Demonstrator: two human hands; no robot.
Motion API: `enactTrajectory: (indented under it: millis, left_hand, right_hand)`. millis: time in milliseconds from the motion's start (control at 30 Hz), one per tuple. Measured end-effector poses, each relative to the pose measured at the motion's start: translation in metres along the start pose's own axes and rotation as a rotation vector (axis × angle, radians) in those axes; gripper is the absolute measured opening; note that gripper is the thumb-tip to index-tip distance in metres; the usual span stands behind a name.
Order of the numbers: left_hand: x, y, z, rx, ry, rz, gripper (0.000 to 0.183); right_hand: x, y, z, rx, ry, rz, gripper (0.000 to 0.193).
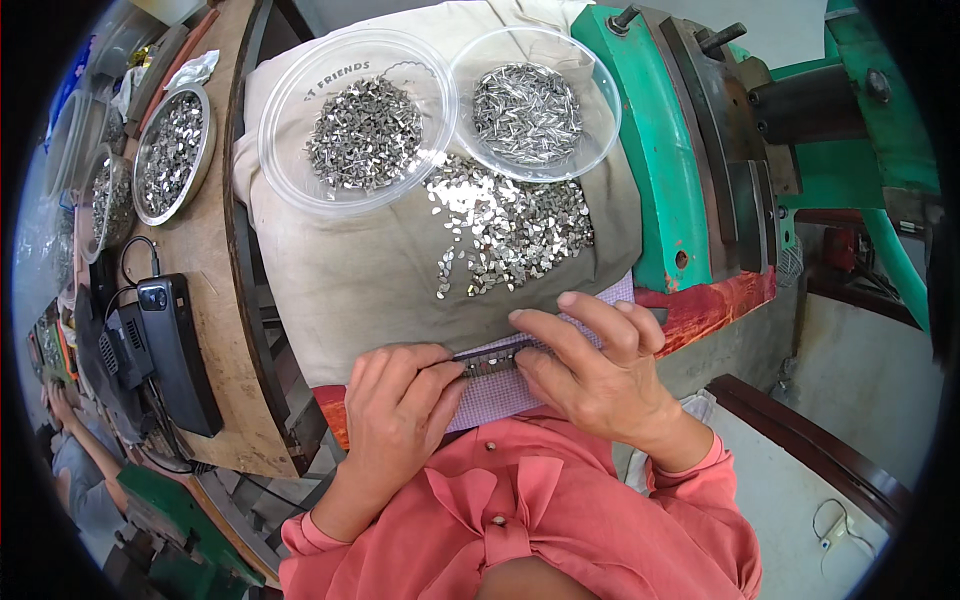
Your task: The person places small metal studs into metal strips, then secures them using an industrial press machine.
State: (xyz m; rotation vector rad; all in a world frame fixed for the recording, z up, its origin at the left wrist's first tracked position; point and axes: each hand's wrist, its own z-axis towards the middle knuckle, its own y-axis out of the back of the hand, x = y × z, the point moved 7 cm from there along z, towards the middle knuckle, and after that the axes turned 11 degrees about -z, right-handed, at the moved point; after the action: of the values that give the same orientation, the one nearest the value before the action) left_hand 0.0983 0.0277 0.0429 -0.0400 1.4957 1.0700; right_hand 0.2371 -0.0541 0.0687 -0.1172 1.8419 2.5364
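Observation:
A narrow dark bar (490,361) lies across the front of the cloth, with a row of small metal pieces along it. My left hand (400,395) is closed on its left end, thumb and fingertips pinching it. On the right part, my right hand (605,375) grips the bar between thumb and fingers, the upper fingers raised and bent. Just beyond the hands, loose shiny metal chips (520,235) are spread over the grey-brown cloth (330,290). Behind them stand a clear round tub (285,165) of small metal pieces and a second tub (610,110) of thin metal pins.
On the right stands a green metal machine (640,150) with bolts. A wooden table (215,350) on the left carries a metal bowl (205,160) of pieces and a black device (185,350) with cables. Another person's arm (95,445) shows at the far left.

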Motion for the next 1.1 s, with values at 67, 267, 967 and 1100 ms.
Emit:
enactTrajectory:
  millis: [67,267,967,1100]
  left_hand:
    - [-0.003,0.0,0.001,-0.005,-0.04,0.018,0.025]
    - [-0.008,-0.002,-0.001,-0.03,-0.1,0.055,0.023]
    - [0.005,-0.003,-0.004,-0.01,-0.008,-0.045,0.031]
    - [0.005,-0.003,-0.003,-0.022,0.007,-0.053,0.03]
  right_hand:
    - [0.001,-0.001,0.002,0.014,0.031,0.0,0.003]
    - [-0.024,-0.003,0.021,-0.01,-0.098,0.219,0.014]
    - [-0.027,-0.029,0.035,0.094,-0.008,0.226,0.012]
    - [-0.032,-0.022,0.031,0.09,-0.034,0.245,0.016]
